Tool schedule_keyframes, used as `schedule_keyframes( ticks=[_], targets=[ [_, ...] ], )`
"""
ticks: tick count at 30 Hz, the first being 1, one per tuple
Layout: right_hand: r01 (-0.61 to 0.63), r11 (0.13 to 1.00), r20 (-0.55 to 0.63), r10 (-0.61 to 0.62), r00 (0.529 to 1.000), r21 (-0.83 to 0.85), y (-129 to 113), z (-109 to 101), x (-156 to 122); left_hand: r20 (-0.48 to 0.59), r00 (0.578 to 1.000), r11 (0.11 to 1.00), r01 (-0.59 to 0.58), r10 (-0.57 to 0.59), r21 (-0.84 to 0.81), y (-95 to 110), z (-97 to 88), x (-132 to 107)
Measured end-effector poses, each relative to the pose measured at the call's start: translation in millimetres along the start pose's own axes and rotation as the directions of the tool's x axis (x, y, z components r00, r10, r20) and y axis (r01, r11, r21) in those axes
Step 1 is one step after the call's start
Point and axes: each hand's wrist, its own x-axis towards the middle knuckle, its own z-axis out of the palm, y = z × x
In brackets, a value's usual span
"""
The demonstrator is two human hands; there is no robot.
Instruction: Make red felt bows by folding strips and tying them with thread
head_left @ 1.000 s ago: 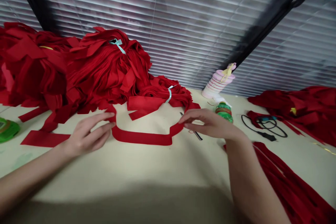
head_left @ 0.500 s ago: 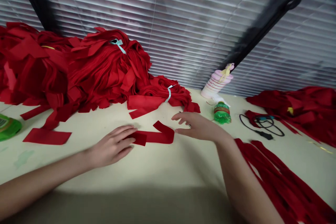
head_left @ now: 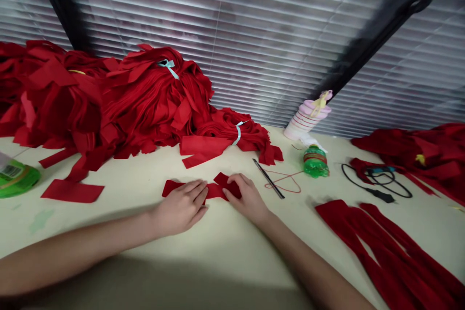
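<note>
A pale tabletop [head_left: 218, 256] is crossed by both bare forearms. At the near right, long red fabric strips [head_left: 385, 247] are laid side by side, running out of view at the lower edge.

In the middle of the table, a short red fabric strip [head_left: 217, 192] is covered in part by both hands. The left hand [head_left: 183, 206] is laid over it palm down, its fingers stretched and held close together; whether anything is pinched beneath cannot be told. At the strip's folded right end, the right hand [head_left: 249, 198] is placed with thumb and fingers curved about the red fabric; whether it is gripped between them cannot be told.

To the left, a flat red rectangle [head_left: 72, 191] is seen near a green plastic container [head_left: 20, 179], which is cut off by the picture's edge. Beyond the right hand, a slim dark tool [head_left: 269, 179] is set down beside a loose red thread [head_left: 279, 174]. Farther right, a green bottle base [head_left: 315, 162] and a coiled black cable [head_left: 385, 189] are seen.

Behind these, red fabric bundles [head_left: 156, 101] are heaped, two bound with pale blue ties [head_left: 238, 134]. A pink-and-white cylinder [head_left: 301, 118] is stood near the window blinds [head_left: 247, 48].
</note>
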Motion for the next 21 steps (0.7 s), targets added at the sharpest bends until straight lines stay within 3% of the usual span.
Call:
schedule_keyframes(
  ticks=[5,10,16,21],
  targets=[
    [0.046,0.998,-0.027,-0.045,0.999,0.048,3,4,3,0.007,0.991,0.982,0.134,-0.136,0.131,8,2.8,-5],
    [0.066,0.994,-0.049,-0.061,0.997,0.092,5,3,5,0.060,0.923,0.896,0.353,-0.381,0.269,13,-0.4,-6],
    [0.107,0.984,-0.125,-0.090,0.988,0.142,3,5,-1,0.011,0.954,0.939,0.293,-0.300,0.180,8,-0.2,-12],
    [0.160,0.963,-0.189,-0.119,0.975,0.216,-11,-6,-3,-0.021,0.962,0.957,0.273,-0.272,0.100,8,-1.6,-12]
  ],
)
